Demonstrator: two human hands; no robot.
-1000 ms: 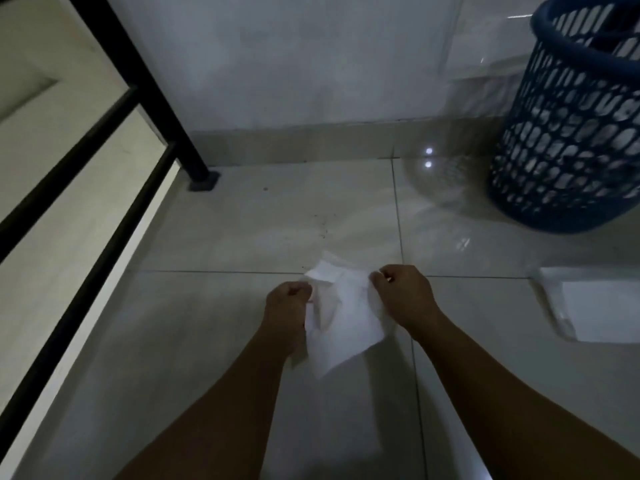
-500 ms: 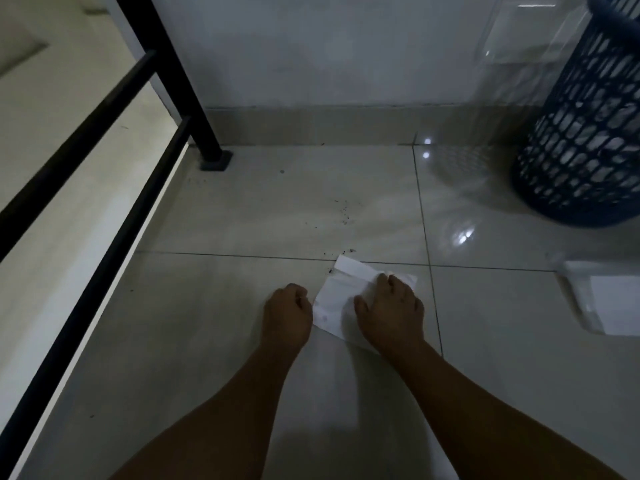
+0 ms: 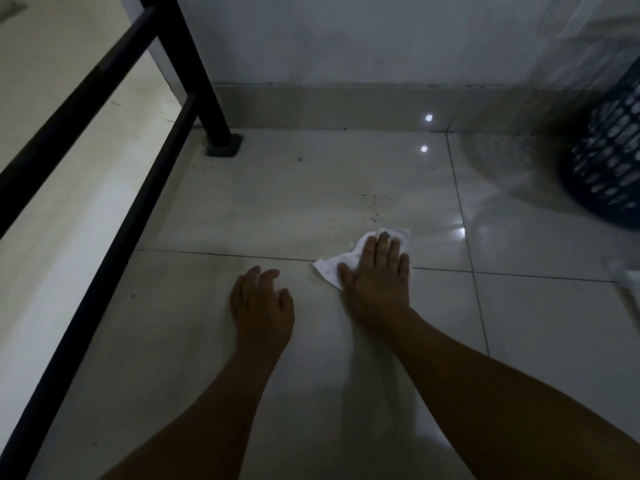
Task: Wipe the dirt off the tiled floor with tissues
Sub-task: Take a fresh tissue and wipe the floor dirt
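Railing [image 3: 104,268]: black bars run along your left, the post standing on the tiled floor [image 3: 242,209] near the wall.
Left hand [image 3: 261,306]: you rest it on the tile with its fingers loosely bent, holding nothing and apart from the tissue.
Dirt [image 3: 372,211]: dark specks lie scattered on the tile just beyond the tissue.
Tissue [image 3: 332,268]: white and crumpled, it lies flat on the floor across the grout line, under your right palm.
Right hand [image 3: 375,278]: you press it down on the tissue with straight, spread fingers, not curled round it.
Basket [image 3: 609,168]: the blue perforated basket stands at the far right, cut off by the edge. You cannot tell what is in it.
White object [image 3: 627,282]: blurred at the right edge, on the floor.
Change: a second ago you pinched the tissue in both hands above the floor. Half a second ago your left hand lay against it. Now it has slid right and forward, towards the specks.
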